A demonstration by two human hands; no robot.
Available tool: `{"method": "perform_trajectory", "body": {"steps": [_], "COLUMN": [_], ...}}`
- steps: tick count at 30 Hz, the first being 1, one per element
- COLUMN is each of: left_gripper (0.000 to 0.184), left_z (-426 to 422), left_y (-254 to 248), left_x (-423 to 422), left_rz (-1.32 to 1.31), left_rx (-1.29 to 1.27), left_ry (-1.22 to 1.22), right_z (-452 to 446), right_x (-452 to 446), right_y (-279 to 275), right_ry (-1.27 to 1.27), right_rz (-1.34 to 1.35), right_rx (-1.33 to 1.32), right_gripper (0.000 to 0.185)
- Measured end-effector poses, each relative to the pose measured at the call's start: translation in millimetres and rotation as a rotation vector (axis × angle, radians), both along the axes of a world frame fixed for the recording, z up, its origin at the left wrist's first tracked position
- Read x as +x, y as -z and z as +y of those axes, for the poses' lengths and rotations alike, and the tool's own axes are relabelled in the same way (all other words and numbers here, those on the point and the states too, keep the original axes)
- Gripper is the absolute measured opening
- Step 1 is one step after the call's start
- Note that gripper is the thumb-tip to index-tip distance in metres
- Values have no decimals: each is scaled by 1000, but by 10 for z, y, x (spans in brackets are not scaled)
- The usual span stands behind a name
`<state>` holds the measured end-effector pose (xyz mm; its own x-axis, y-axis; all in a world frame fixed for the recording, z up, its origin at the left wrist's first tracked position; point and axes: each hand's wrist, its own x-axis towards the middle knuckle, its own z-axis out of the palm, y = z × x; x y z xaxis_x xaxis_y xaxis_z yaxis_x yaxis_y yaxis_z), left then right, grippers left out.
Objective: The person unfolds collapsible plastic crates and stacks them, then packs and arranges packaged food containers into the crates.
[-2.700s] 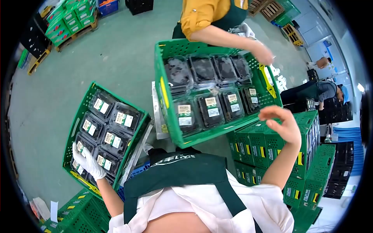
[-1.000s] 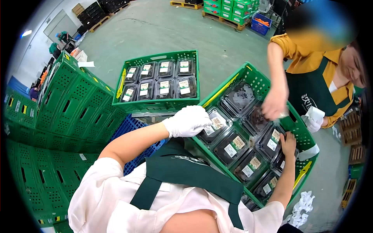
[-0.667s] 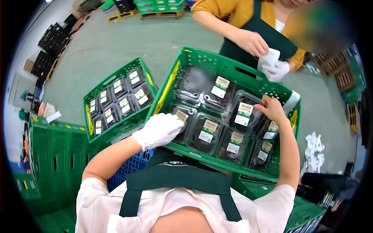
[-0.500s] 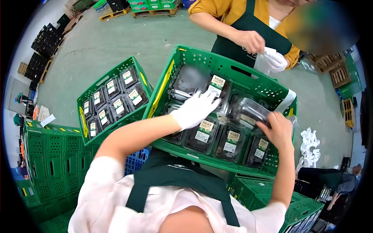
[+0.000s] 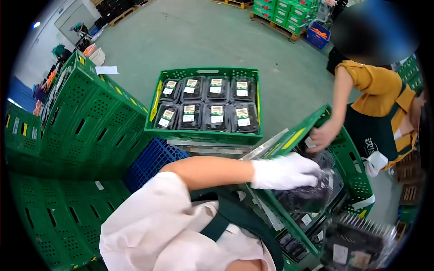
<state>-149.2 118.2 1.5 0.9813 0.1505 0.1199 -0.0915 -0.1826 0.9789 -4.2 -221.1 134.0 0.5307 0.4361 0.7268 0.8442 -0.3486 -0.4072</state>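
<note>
My left hand (image 5: 287,172), in a white glove, reaches over the near wall of a tilted green crate (image 5: 359,180). Its fingers are closed on a clear plastic clamshell box (image 5: 303,198) with dark contents, partly blurred by motion. My right hand is out of sight. Another labelled clamshell box (image 5: 346,248) hangs tilted at the lower right, outside the crate; what holds it does not show. More boxes lie inside the crate. A co-worker's bare hand (image 5: 326,135) reaches in from the far side, close to my glove.
A second green crate (image 5: 203,134) holds two rows of labelled clamshell boxes. Stacked green crates (image 5: 90,117) rise on the left beside a blue crate (image 5: 153,162). The co-worker (image 5: 379,104) stands at the right. Green cartons (image 5: 282,16) sit on a pallet farther back.
My view has swung left, so the crates appear shifted and turned. My gloved hand now grips a box. The co-worker's bare hand has come into the crate, and my right hand has left view.
</note>
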Motion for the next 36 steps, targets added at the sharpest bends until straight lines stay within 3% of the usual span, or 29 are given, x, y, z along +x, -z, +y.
{"method": "perform_trajectory", "body": {"steps": [2, 6, 7, 8, 10, 14, 15, 16, 17, 18, 19, 21, 24, 26, 28, 30, 32, 34, 35, 36], "left_gripper": [32, 30, 31, 33, 39, 43, 46, 47, 48, 54, 58, 61, 60, 56, 52, 46, 34, 23, 18, 14], "left_z": [340, 1084, 1245, 1426, 1871, 2318, 2315, 2398, 2358, 2208, 2030, 1768, 1894, 2291, 2681, 2982, 3202, 3315, 3304, 3283], "left_y": [-177, -260, -123, 118, 674, 1530, 1494, 2080, 2336, 2194, 2460, 2480, 2333, 2143, 2348, 2708, 2703, 2927, 3042, 3156], "left_x": [-793, -2151, -2354, -2519, -2783, -2978, -2820, -2995, -2974, -2856, -2941, -2933, -3102, -3304, -3555, -3860, -3966, -4043, -4143, -4282], "left_rz": [48, 52, 35, 20, -98, 40, -91, -22, 55, 618, 510, 587, 517, 450, 519, 818, 1021, 1126, 1063, 1009], "left_rx": [-114, 143, 142, 141, 492, 823, 401, 1084, 1118, 923, 1010, 959, 719, 757, 761, 600, 180, 218, 559, 881], "left_ry": [-201, -724, -852, -983, -1086, -1080, -974, -921, -817, -550, -489, -563, -662, -878, -1465, -1741, -1487, -1505, -1260, -1007], "right_z": [628, 2268, 2770, 3270, 4163, 5340, 5607, 5838, 5977, 6037, 6058, 6018, 5938, 6074, 6231, 6194, 6019, 5787, 5671, 5666], "right_x": [207, -16, -206, -397, -646, -881, -817, -810, -818, -839, -871, -760, -815, -621, -304, 20, 366, 535, 726, 488], "right_y": [-59, 31, 195, 359, 776, 1795, 2245, 2601, 3022, 3324, 3611, 4371, 4310, 3986, 3749, 3868, 4239, 4616, 5084, 4732], "right_ry": [-134, -472, -573, -677, -853, -942, -1065, -1069, -1064, -1058, -977, -920, -985, -1181, -819, -421, -210, -219, -230, -276], "right_rz": [68, 138, 151, 170, 200, 328, 315, 298, 363, 334, 249, 19, 162, 7, 28, -15, 385, 734, 801, 982], "right_rx": [-161, -333, -338, -345, -426, -851, -851, -977, -1009, -1057, -1140, -1141, -1072, -846, -756, -644, -1092, -1254, -1130, -951], "right_gripper": [37, 36, 26, 28, 43, 43, 45, 51, 53, 54, 53, 48, 47, 46, 47, 55, 64, 79, 73, 63]}}
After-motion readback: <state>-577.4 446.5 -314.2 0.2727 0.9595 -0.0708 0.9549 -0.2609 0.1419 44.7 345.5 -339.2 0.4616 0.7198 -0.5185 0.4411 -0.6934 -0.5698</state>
